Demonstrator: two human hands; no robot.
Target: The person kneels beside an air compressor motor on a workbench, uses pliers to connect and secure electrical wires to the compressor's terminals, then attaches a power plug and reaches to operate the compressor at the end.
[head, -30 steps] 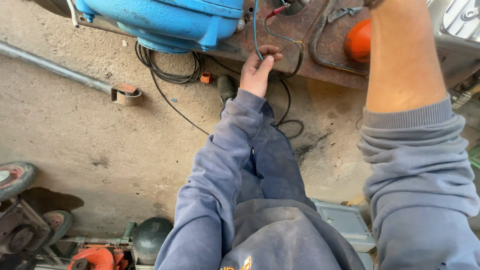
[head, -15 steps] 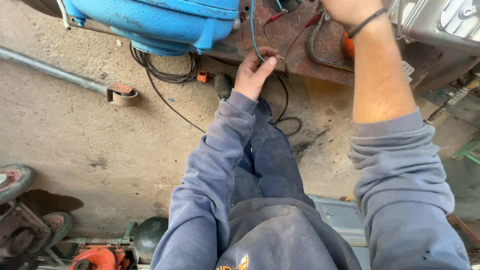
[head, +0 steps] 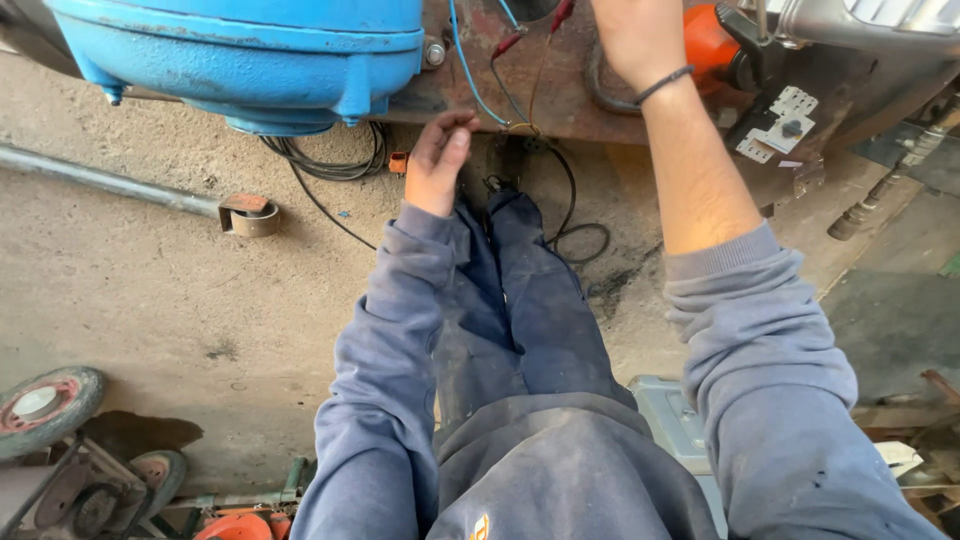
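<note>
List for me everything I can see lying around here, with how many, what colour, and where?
Round blue metal tank: one, blue, top left.
Rusty metal base plate: one, brown, top centre.
Thin blue wire: one, blue, hanging off the plate.
Coiled black cable: one, black, on the floor under the tank.
Grey metal pipe: one, grey, on the floor at left.
Roll of brown tape: one, brown, beside the pipe.
Orange rounded part: one, orange, top right.
Small rubber wheel: one, black with red hub, bottom left.
Concrete floor: grey-brown, underneath.
Left hand: at the wires near the plate's edge.
Right hand: raised on the plate, black band at wrist.
</note>
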